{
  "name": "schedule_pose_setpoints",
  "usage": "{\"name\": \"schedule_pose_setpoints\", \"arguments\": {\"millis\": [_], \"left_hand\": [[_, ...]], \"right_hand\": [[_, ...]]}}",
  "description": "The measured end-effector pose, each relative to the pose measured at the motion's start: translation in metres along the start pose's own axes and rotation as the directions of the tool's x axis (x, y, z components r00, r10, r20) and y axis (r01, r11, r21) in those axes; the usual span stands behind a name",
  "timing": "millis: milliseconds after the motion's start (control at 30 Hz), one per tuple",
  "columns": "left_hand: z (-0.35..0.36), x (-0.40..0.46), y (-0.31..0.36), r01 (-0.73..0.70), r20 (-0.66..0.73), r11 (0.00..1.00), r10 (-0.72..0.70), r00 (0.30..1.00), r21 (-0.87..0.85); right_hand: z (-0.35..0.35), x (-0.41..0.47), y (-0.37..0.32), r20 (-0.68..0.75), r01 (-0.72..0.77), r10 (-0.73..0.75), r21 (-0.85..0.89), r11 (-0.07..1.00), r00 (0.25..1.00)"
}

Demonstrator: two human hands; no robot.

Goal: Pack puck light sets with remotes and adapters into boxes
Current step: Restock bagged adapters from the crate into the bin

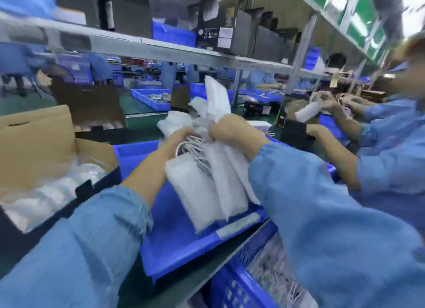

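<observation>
From the head view, the left hand [178, 138] and right hand [232, 129] both curl tight around a bundle of white foam pouches [207, 183] with white cables [195, 150], held above a blue tray [184, 238], motion blur hiding the pouches' contents and the fingertips

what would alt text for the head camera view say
A person in blue sleeves holds a bundle of white foam pouches and white cables with both hands, left hand and right hand, above a blue tray. An open cardboard box sits to the left; another worker stands to the right.
</observation>
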State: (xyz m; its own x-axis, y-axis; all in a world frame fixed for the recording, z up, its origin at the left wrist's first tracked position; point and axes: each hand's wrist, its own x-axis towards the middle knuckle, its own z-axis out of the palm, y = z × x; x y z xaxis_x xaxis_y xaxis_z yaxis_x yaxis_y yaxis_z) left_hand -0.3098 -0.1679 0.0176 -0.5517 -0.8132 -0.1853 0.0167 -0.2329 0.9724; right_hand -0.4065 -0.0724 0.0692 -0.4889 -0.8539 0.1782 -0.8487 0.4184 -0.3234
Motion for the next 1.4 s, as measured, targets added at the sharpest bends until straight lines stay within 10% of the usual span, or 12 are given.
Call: {"name": "schedule_pose_setpoints", "arguments": {"millis": [567,667,767,867,1000,1167,1400], "left_hand": [[-0.037,0.009,-0.050,0.136,-0.068,0.956,-0.158,0.985,-0.260],[-0.054,-0.005,-0.057,0.101,-0.295,0.919,-0.224,0.929,-0.381],[-0.047,-0.022,-0.049,-0.177,-0.678,0.979,0.063,0.733,-0.101],[-0.028,-0.017,-0.030,-0.241,-0.503,0.868,0.455,0.735,0.434],[-0.008,0.011,-0.022,-0.020,-0.217,0.540,0.371,0.903,0.841],[-0.013,0.026,-0.038,0.000,-0.175,0.432,0.367,0.914,0.902],[-0.017,0.029,-0.042,-0.019,-0.149,0.378,0.410,0.900,0.926]], "right_hand": [[0.090,0.045,-0.023,0.074,0.127,-0.110,-0.290,0.949,0.991],[0.097,0.046,-0.029,0.041,0.125,-0.119,-0.386,0.914,0.992],[0.081,0.040,-0.030,0.075,0.195,-0.180,-0.352,0.915,0.981],[0.034,0.026,-0.021,0.129,0.266,-0.242,-0.218,0.939,0.962],[-0.030,-0.020,0.063,-0.099,0.074,-0.105,-0.280,0.957,0.990],[-0.041,-0.104,0.172,0.127,-0.350,0.380,-0.211,0.913,0.916],[-0.032,-0.100,0.162,-0.068,-0.085,0.087,0.027,0.996,0.994]]}}
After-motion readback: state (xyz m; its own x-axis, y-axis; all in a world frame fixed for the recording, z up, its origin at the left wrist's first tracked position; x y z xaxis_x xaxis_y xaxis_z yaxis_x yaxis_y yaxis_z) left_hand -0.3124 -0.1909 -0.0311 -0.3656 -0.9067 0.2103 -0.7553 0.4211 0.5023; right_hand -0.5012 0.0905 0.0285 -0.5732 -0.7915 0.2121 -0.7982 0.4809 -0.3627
